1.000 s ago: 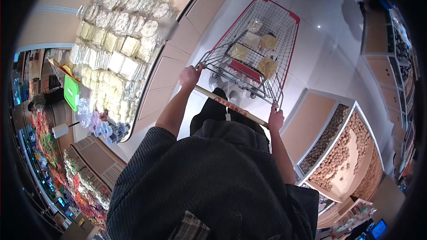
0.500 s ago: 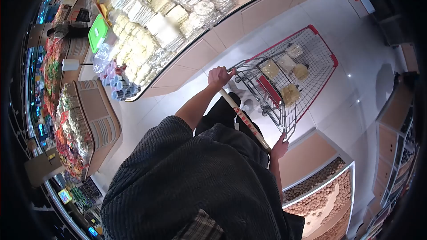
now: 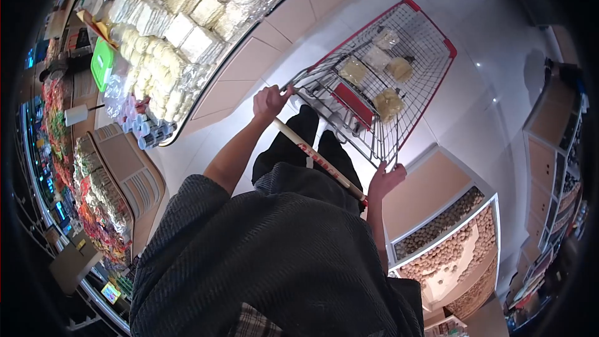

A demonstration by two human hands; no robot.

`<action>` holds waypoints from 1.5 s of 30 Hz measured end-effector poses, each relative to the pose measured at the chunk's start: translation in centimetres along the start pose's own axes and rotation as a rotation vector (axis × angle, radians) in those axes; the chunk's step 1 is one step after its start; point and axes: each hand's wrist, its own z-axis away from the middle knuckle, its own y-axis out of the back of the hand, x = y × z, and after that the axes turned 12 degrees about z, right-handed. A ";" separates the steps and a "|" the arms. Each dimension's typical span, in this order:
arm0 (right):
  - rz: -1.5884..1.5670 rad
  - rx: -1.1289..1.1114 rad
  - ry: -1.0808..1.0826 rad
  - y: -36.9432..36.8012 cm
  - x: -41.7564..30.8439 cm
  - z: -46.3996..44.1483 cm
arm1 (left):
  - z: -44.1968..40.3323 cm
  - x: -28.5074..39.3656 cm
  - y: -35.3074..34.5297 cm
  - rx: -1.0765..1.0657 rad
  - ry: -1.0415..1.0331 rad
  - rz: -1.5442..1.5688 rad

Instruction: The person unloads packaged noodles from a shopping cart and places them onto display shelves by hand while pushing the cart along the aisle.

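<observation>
My left hand [image 3: 271, 102] is closed around the left end of the shopping cart's frame, just above the handle bar [image 3: 318, 160]. At the right end, my right hand [image 3: 386, 180] has its fingers curled on the cart's metal side. The shopping cart [image 3: 430, 81] is a wire basket with red corners and a red panel near me. Several clear packs of pale food lie in it, among them a yellowish pack [image 3: 388, 105] close to the near right side and another pack [image 3: 354, 71] further left.
Left of the cart stands a counter [image 3: 240, 65] stacked with wrapped pale blocks. A bin of round brown goods [image 3: 452, 256] is close on my right. Behind on the left is a rounded stand [image 3: 128, 178] with colourful packets. Pale tiled floor [image 3: 483, 112] stretches ahead, with shelves [image 3: 543, 175] further right.
The cart and both hands have shifted left and up in view. More of my dark-trousered legs shows behind the handle bar. Both hands keep to the cart.
</observation>
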 end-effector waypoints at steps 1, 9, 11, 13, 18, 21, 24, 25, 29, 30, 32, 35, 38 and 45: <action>-0.237 0.039 0.044 -1.8 -0.3 -1.3 | 0.2 0.2 0.3 0.008 -0.016 -0.001; -0.310 -0.234 -0.064 -19.4 -3.3 -14.5 | 1.9 -2.4 -0.1 -0.014 -0.032 -0.032; -0.232 -0.323 -0.190 -25.0 -2.1 -16.2 | 2.3 -2.2 0.2 -0.079 0.040 -0.069; -0.216 -0.313 -0.283 -30.8 -0.3 -17.4 | 2.9 -1.3 1.0 -0.113 0.086 -0.042; -0.333 -0.294 -0.455 -35.1 -1.8 -17.6 | 3.8 -2.0 0.6 -0.126 0.102 -0.055; -0.192 -0.264 -0.558 -39.6 -0.9 -18.8 | 4.0 -2.4 0.2 -0.112 0.083 -0.062; -0.058 -0.294 -0.638 -38.0 -2.9 -18.7 | 4.4 -2.6 0.1 -0.112 0.080 -0.066; -0.061 -0.311 -0.651 -37.2 -3.5 -18.9 | 4.3 -2.7 0.0 -0.105 0.071 -0.064; -0.075 -0.295 -0.711 -36.2 -4.7 -20.1 | 4.5 -2.8 -0.2 -0.081 0.048 -0.070; -0.075 -0.278 -0.722 -36.0 -5.0 -20.0 | 4.4 -2.9 -0.2 -0.067 0.025 -0.056; -0.070 -0.283 -0.746 -36.8 -4.8 -20.0 | 4.3 -2.9 -0.2 -0.032 -0.019 -0.025; -0.022 -0.219 -0.731 -39.5 -4.2 -20.9 | 4.6 -2.9 -0.3 -0.039 0.002 -0.067; -0.198 -0.322 -0.675 -41.6 -1.7 -21.7 | 4.4 -2.9 0.0 -0.031 -0.029 -0.061; -0.303 -0.259 -0.510 -32.3 -3.6 -21.5 | 4.4 -2.5 0.7 -0.038 -0.010 -0.016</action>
